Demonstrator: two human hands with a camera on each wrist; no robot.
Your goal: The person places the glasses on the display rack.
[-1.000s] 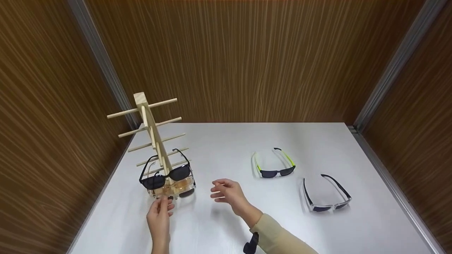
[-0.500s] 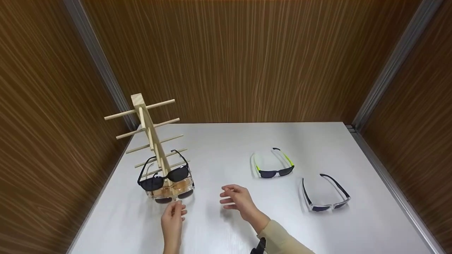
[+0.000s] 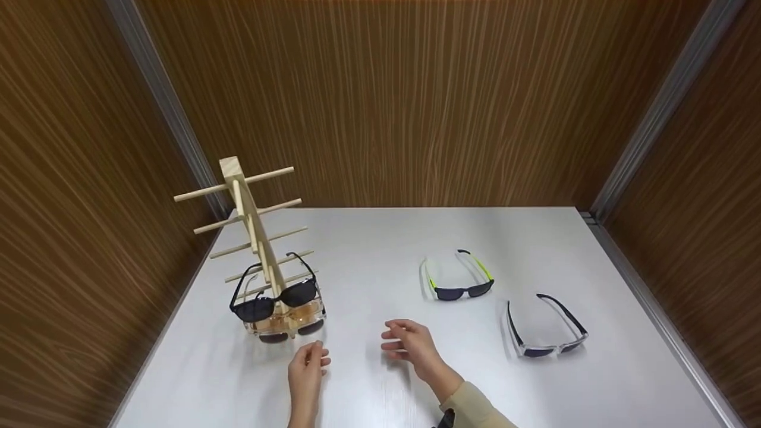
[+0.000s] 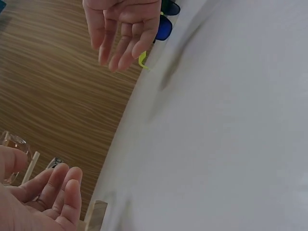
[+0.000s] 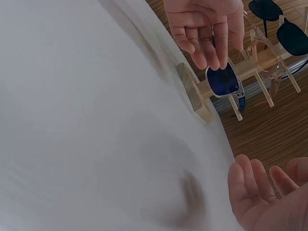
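Note:
My left hand (image 3: 307, 368) is raised over the white table, just in front of the wooden display rack (image 3: 252, 217), fingers loosely bent and holding nothing. To its right my right hand (image 3: 419, 351) hovers, also holding nothing, its fingers relaxed and slightly spread. On the rack's low pegs hang black sunglasses (image 3: 255, 309), and below them a clear frame with amber lenses (image 3: 306, 311). Lowest sits a pair with dark lenses (image 3: 273, 338), partly hidden in the head view. The right wrist view shows its blue-tinted lens (image 5: 224, 81) near the rack's base.
Sunglasses with yellow-green temples (image 3: 464, 292) lie unfolded on the table (image 3: 368, 249), right of the middle. Farther right are clear-fronted sunglasses with black temples (image 3: 550, 351). Wood-grain panels (image 3: 380, 107) enclose the back and sides. The rack's upper pegs (image 3: 270, 175) stick out sideways.
My left hand has drawn away from the lowest sunglasses on the rack, toward the right and front. The right hand has shifted a little right and nearer. The glasses stay on the rack.

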